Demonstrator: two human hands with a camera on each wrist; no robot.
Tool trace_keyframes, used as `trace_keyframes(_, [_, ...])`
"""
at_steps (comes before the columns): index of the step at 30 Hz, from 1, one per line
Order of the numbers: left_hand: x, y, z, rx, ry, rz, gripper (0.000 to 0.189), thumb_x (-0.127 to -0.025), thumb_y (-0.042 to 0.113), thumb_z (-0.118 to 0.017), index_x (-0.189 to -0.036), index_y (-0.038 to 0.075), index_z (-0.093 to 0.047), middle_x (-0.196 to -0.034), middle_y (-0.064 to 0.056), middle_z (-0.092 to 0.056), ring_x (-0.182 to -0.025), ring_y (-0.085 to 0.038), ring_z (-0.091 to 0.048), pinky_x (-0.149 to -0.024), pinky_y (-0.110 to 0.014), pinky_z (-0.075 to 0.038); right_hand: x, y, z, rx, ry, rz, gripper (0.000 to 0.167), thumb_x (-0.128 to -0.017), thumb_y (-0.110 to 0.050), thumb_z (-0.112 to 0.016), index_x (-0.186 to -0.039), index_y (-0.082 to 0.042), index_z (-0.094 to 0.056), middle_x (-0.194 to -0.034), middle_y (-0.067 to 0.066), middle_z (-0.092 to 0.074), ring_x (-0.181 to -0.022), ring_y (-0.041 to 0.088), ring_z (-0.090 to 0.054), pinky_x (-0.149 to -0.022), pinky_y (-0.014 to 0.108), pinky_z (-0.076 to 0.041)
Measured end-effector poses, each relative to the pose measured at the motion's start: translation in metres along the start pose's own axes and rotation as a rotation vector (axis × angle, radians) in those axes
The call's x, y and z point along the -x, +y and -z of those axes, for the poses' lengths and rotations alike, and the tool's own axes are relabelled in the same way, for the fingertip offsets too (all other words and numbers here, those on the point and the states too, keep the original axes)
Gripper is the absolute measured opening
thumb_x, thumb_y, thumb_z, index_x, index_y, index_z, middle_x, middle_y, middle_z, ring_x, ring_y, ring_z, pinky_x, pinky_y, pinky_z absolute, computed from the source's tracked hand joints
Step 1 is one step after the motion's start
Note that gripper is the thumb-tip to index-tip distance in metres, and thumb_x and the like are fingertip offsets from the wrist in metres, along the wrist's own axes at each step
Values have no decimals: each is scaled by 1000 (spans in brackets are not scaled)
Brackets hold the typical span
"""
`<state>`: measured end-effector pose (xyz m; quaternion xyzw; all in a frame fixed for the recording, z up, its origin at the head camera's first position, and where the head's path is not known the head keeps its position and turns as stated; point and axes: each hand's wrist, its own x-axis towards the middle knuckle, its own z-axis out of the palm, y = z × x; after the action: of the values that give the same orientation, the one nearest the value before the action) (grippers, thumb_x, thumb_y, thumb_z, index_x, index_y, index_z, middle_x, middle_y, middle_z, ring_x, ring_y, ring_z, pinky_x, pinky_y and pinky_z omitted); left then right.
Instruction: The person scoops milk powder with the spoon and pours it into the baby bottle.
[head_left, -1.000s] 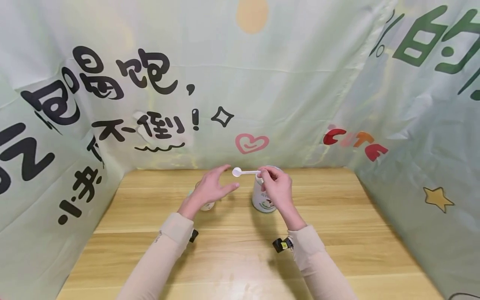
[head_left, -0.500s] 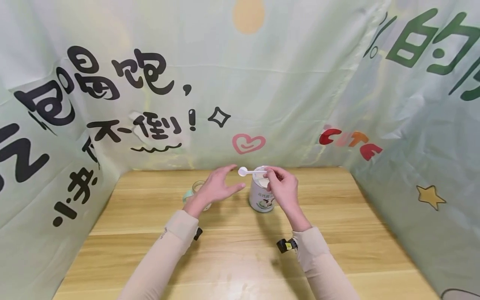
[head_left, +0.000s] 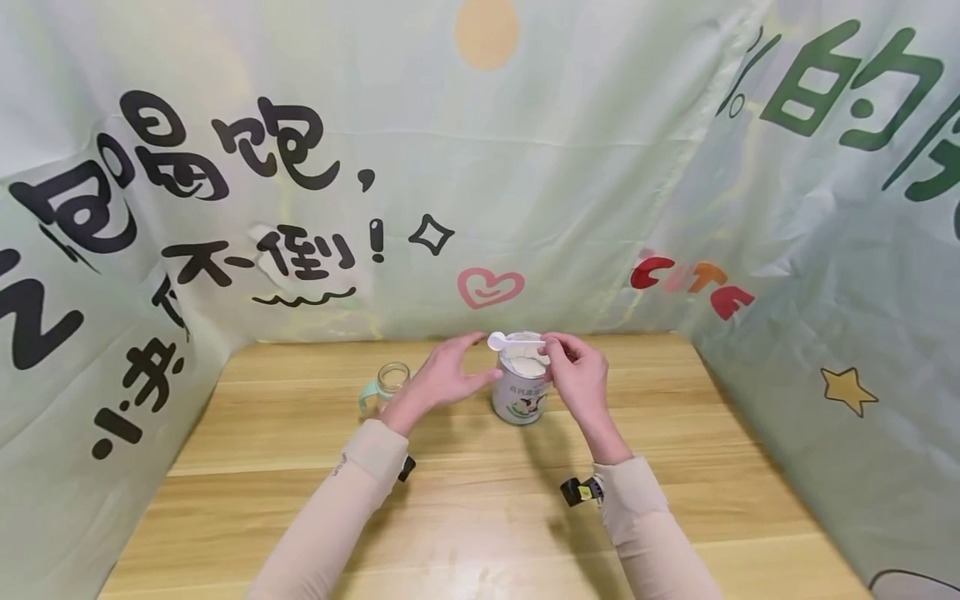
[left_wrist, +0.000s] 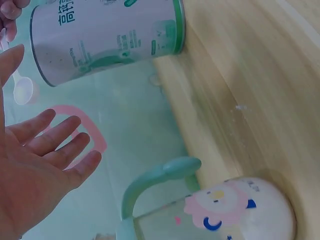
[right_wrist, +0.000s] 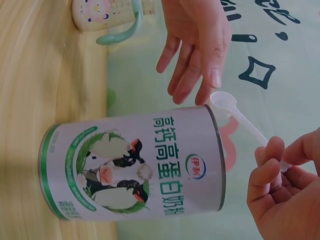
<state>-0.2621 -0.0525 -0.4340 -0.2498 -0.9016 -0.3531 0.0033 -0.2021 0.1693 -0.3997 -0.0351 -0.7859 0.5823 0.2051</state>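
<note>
My right hand [head_left: 581, 372] pinches the end of a white plastic measuring scoop [head_left: 517, 342] between thumb and fingers. The scoop lies roughly level over the mouth of a milk powder can [head_left: 519, 402], its bowl [right_wrist: 223, 101] pointing left. The can stands upright with no lid, pale powder visible inside, and a cow printed on its front. Fingers spread and holding nothing, my left hand [head_left: 444, 375] hovers at the can's left side, fingertips close to the rim and the scoop bowl. Behind the left forearm stands an uncovered clear cup [head_left: 393, 379] with a mint-green handle [left_wrist: 155, 176] and cartoon prints.
The can and cup stand toward the back of a wooden table [head_left: 465, 517]. A pale printed cloth backdrop [head_left: 555, 208] encloses the back and both sides. A dark curved line [head_left: 911, 575] shows at the lower right.
The view has turned slightly right. Both hands and the scoop have shifted right relative to the can, bringing the scoop bowl over its mouth. More of the cup shows beside the left hand.
</note>
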Motion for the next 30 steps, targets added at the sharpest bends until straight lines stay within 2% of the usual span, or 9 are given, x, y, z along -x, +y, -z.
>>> trace_keyframes(7, [-4, 4, -3, -2, 0, -18, 86, -93, 57, -74, -160, 12, -44, -162, -14, -49, -149, -37, -47, -124, -56, -39, -2, 2, 8, 1, 9, -14, 24, -104, -18, -61, -111, -3, -79, -96, 19, -76, -55, 11, -61, -48, 19, -45])
trace_keyframes(12, [-5, 6, -6, -5, -7, -18, 88, -94, 58, -73, -162, 13, -41, -162, -13, -49, -149, -38, -47, -124, -57, -38, -3, 4, 13, 13, 28, -20, 23, -104, -18, -62, -109, -3, -79, -90, 11, -76, -56, 17, -63, -48, 19, -45])
trace_keyframes(16, [-7, 7, -10, -1, -6, -13, 90, -94, 59, -72, -164, 13, -38, -164, -12, -48, -151, -39, -45, -125, -58, -36, -4, 6, 16, 22, 36, -23, 23, -104, -19, -63, -107, -4, -79, -91, 14, -77, -55, 20, -64, -46, 20, -44])
trace_keyframes(24, [-11, 7, -16, 0, -19, -2, 92, -93, 60, -72, -164, 14, -37, -165, -15, -45, -152, -42, -43, -125, -60, -35, -3, 8, 21, 16, 46, -27, 24, -104, -19, -63, -108, -1, -79, -96, 23, -77, -50, 4, -57, -47, 18, -43])
trace_keyframes(30, [-12, 9, -18, 2, -24, -20, 91, -94, 58, -72, -163, 11, -38, -165, -18, -45, -151, -42, -43, -124, -60, -36, -4, 13, 23, 35, 48, -31, 23, -104, -18, -63, -108, -1, -79, -96, 23, -78, -49, 4, -57, -46, 17, -42])
